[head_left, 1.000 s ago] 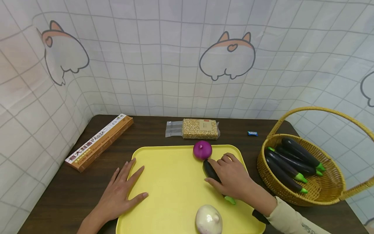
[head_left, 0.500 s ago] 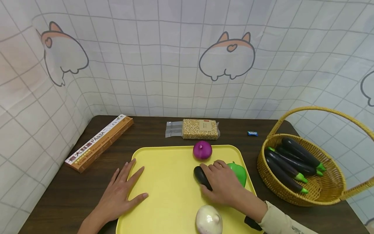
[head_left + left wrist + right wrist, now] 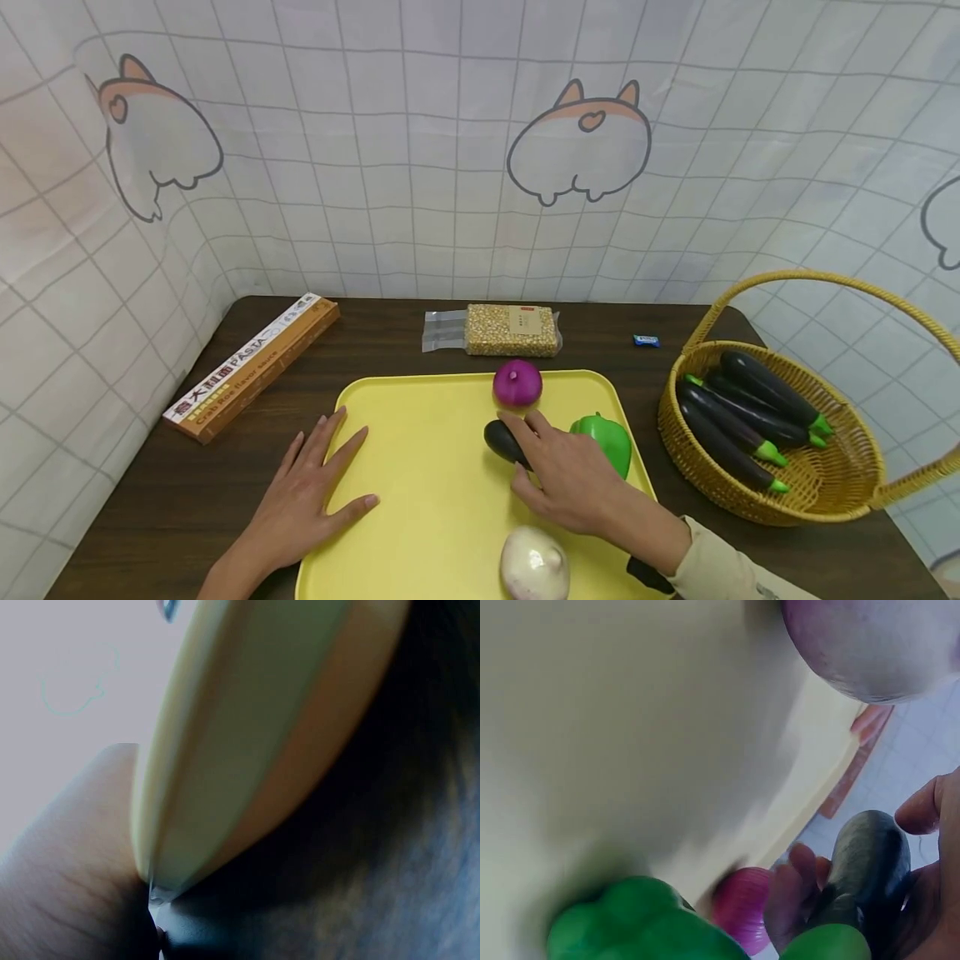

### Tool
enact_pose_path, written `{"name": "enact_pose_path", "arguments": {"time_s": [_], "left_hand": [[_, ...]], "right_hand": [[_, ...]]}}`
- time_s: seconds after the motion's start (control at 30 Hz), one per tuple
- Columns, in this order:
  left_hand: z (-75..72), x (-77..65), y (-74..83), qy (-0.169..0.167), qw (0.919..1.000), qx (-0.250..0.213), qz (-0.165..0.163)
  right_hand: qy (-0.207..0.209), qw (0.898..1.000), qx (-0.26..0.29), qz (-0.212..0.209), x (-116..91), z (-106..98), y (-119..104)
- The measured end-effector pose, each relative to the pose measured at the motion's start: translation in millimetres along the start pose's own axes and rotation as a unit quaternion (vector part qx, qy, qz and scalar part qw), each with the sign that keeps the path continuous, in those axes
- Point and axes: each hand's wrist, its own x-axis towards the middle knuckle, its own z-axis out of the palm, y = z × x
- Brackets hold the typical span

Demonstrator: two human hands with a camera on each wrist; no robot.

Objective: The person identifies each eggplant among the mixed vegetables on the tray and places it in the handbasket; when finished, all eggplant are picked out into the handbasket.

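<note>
In the head view, my right hand (image 3: 566, 475) holds a dark eggplant (image 3: 504, 442) over the right part of a yellow tray (image 3: 420, 500). The right wrist view shows the eggplant (image 3: 870, 862) between thumb and fingers, its green cap toward the camera. A green bell pepper (image 3: 609, 442) sits just right of this hand, partly covered by it. Beyond the fingers is a purple onion (image 3: 517, 383) at the tray's far edge. A white and purple turnip (image 3: 534, 562) lies nearer. My left hand (image 3: 303, 492) rests with fingers spread on the tray's left edge.
A wicker basket (image 3: 675, 442) with a tall handle and several eggplants stands right of the tray. Behind the tray lie a vacuum pack of grains (image 3: 498, 331) and a small blue wrapped item (image 3: 646, 341). A pasta box (image 3: 255, 367) lies at the back left.
My right hand has moved the eggplant leftward across the tray, first uncovering the green bell pepper, then shifting slightly further. The left hand has stayed on the tray's edge.
</note>
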Motion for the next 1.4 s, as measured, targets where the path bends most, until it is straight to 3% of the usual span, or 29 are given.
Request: {"name": "enact_pose_path", "arguments": {"time_s": [0.43,0.63,0.83,1.1,1.4], "left_hand": [[2.0,0.1,-0.8,0.0,1.0,0.001,0.0],[3.8,0.2,-3.5,-0.004,1.0,0.002,0.001],[3.1,0.2,-2.4,-0.001,1.0,0.001,0.0],[3.1,0.9,1.0,-0.001,1.0,-0.003,0.0],[0.1,0.9,0.9,0.003,1.0,0.0,0.005]], "right_hand": [[0.003,1.0,-0.018,-0.01,-4,-9,3],[0.013,0.999,-0.044,-0.007,-6,-23,14],[0.036,0.997,-0.071,-0.007,-9,-44,38],[0.066,0.995,-0.069,0.025,-22,-73,80],[0.074,0.99,-0.101,0.07,-45,-86,132]]}}
